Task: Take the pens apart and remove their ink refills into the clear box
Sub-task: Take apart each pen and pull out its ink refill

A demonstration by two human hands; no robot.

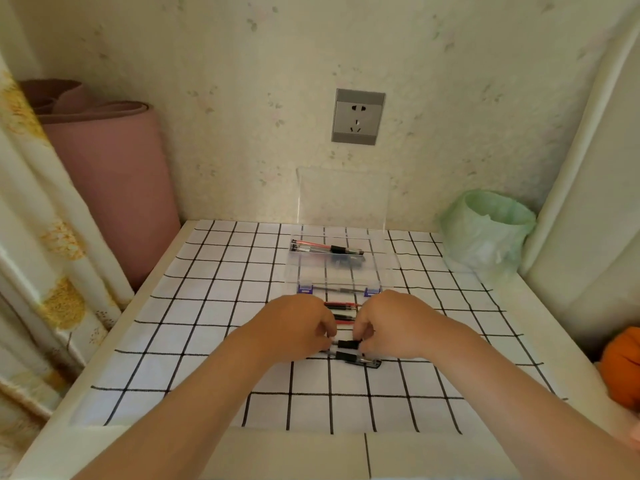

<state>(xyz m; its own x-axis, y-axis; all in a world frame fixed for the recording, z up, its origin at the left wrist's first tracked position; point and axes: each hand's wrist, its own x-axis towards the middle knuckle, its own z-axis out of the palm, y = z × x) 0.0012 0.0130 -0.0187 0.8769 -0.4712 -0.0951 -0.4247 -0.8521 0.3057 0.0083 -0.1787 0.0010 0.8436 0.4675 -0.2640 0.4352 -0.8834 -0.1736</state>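
Down on the checked cloth (194,344), both bare forearms come in from six o'clock and the hands meet at the middle. The left hand (294,327) and the right hand (391,323) have their fingers curled in, each pinching an end of a black-grip pen (348,344) held crosswise just above the cloth. Right beside it, at six o'clock from the hands, a second pen (358,359) lies flat. At twelve o'clock, partly behind the knuckles, a little row of loose pens (341,311), red and black, lies side by side. Further on at twelve sits the clear box (343,271), open, with blue latches on its near edge and one pen along that edge. More red and black pens (329,247) lie inside at its far end, and its lid (343,199) stands up against the wall. At two o'clock there's a green-bagged bin (485,230), at ten a pink roll (114,168), and a grey wall socket (358,116) high at twelve.
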